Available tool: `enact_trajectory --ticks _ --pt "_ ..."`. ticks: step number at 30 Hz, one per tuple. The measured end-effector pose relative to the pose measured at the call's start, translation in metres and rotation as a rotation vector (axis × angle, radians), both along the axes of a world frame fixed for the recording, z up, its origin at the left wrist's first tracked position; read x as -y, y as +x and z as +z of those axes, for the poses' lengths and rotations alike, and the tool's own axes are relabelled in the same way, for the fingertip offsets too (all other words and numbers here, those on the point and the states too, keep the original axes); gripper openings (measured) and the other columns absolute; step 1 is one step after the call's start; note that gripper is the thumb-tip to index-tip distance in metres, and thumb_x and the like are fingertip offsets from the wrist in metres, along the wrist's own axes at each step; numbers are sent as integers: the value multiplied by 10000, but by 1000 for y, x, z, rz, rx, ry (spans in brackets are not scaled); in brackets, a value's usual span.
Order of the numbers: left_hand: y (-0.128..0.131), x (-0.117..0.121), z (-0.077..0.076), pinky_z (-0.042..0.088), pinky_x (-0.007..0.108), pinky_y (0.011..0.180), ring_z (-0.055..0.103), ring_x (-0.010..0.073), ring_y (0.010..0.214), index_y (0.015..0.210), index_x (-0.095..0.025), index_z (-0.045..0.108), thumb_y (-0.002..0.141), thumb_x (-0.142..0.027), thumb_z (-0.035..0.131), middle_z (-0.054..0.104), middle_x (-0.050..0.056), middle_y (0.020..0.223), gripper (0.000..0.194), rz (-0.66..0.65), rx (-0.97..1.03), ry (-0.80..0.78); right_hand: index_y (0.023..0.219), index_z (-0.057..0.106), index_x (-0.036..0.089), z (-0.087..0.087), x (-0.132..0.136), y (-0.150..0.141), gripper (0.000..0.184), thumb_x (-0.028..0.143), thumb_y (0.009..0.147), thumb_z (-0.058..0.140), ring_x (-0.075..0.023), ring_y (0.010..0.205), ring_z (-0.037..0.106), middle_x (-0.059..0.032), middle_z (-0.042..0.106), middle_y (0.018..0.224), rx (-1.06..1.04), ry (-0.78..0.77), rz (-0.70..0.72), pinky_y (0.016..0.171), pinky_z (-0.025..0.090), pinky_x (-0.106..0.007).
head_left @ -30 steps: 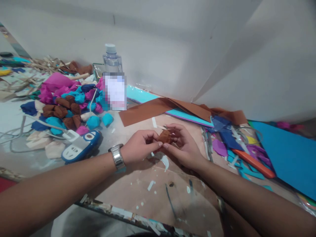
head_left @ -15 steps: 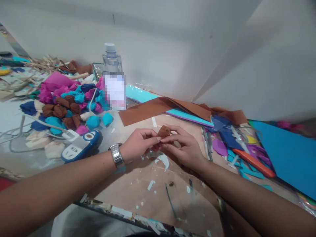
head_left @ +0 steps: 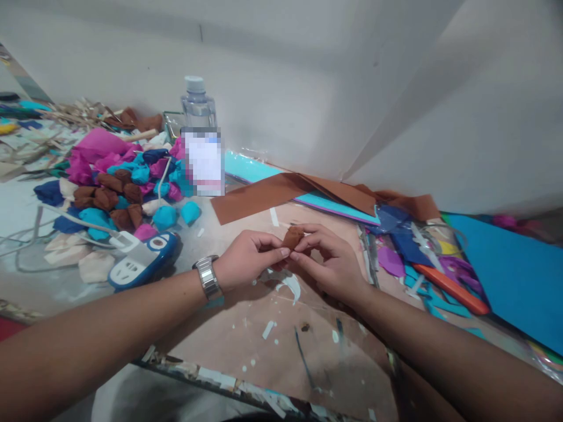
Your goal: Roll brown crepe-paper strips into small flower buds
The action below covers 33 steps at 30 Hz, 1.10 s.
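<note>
A small folded piece of brown crepe paper [head_left: 293, 237] is held up between both hands over the middle of the table. My left hand [head_left: 248, 258], with a metal watch [head_left: 208, 278] at the wrist, pinches its lower left side between thumb and fingers. From the other side my right hand [head_left: 329, 258] closes thumb and forefinger on its lower right edge. The paper's lower end is partly hidden by the fingertips. Behind the hands lies a long brown paper strip [head_left: 259, 196].
At left are a heap of crumpled coloured paper pieces [head_left: 105, 196] and a blue-and-white power strip [head_left: 145, 261] with cables. A phone [head_left: 204, 164] leans against a water bottle [head_left: 199, 108]. To the right lie an orange cutter [head_left: 453, 290], scraps and a blue sheet [head_left: 514, 275].
My right fingers have shifted and bunched in closer to the brown paper, which now shows more of its folded upper part. My left hand has stayed almost in place.
</note>
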<state>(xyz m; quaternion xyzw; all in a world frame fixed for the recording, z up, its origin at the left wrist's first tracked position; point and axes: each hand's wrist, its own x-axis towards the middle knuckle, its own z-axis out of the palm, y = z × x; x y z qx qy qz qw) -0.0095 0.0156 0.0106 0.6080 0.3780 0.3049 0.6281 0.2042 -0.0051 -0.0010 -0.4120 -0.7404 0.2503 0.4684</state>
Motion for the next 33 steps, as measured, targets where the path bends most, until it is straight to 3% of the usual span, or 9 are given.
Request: enact_trajectory --ticks 7,12,17,21,27,33 --pt "-1 -1 -2 413 178 459 534 70 524 843 -115 751 874 -409 771 708 34 733 296 -25 -21 19 833 677 245 -1 -1 -2 132 243 881 801 -249 1081 702 -63 742 1024 -64 -19 46 1070 515 -497" --pt "0 -1 -3 401 184 464 505 59 490 809 -122 698 912 -465 723 675 20 695 358 -17 13 32 962 655 259 -5 1 -3 175 314 892 805 -188 885 685 -38 706 1010 -146 -143 62 788 579 -347" --pt "0 1 -1 398 191 486 486 56 486 818 -136 671 932 -476 693 663 6 695 359 2 10 34 1213 580 302 -10 2 -2 437 364 865 835 -157 895 679 -53 657 1214 -269 -287 45 757 579 -300" --pt "0 3 -1 400 202 520 502 69 521 817 -138 664 963 -442 648 653 3 698 337 -20 -42 109 1314 486 309 -8 0 -3 603 374 843 855 -177 893 715 -27 704 1052 -383 -474 142 778 594 -314" --pt "-2 5 -1 419 225 631 553 112 673 792 -144 681 985 -406 619 655 13 738 332 -10 -157 301 1286 494 279 -6 -1 -4 591 318 822 857 -181 919 722 -19 724 1017 -422 -546 164 828 594 -333" --pt "-1 4 -2 410 243 629 565 129 689 854 -147 701 958 -437 659 673 13 763 311 -21 -185 259 1277 502 272 -5 0 -6 559 282 823 828 -140 763 664 -6 693 982 -478 -607 155 583 521 -230"
